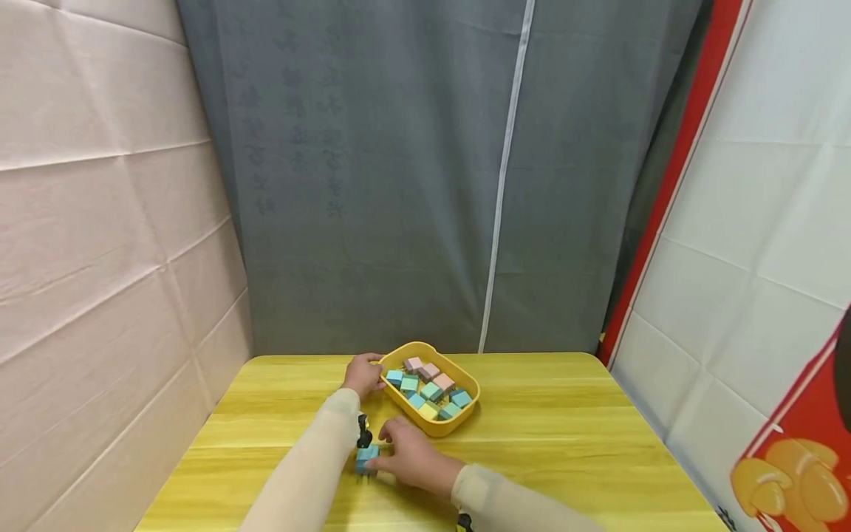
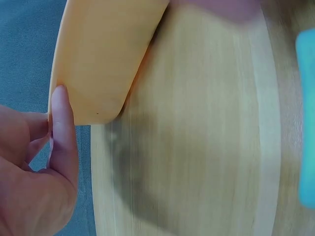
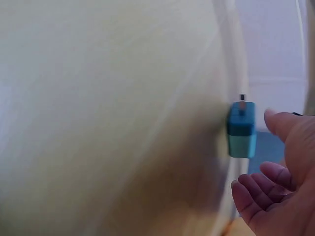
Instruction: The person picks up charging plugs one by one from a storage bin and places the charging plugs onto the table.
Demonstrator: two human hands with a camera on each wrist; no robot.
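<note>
My left hand (image 1: 362, 375) pinches the left end of a yellow plastic basket (image 1: 468, 423), its thumb against the outer wall in the left wrist view. Inside lie several small blocks in blue, green, pink and yellow. My right hand (image 1: 414, 457) is in front of the basket, beside a two-tone blue block (image 1: 366, 459) with metal prongs, like a plug-in charger. In the right wrist view, the thumb and fingers are spread apart, with the blue block (image 3: 241, 130) just off the thumb tip.
The wooden table (image 1: 545, 443) extends to both sides. A grey curtain (image 1: 372, 185) hangs behind it, with a pale cloth wall (image 1: 100, 258) on the left and a white and red printed sheet (image 1: 751, 222) on the right.
</note>
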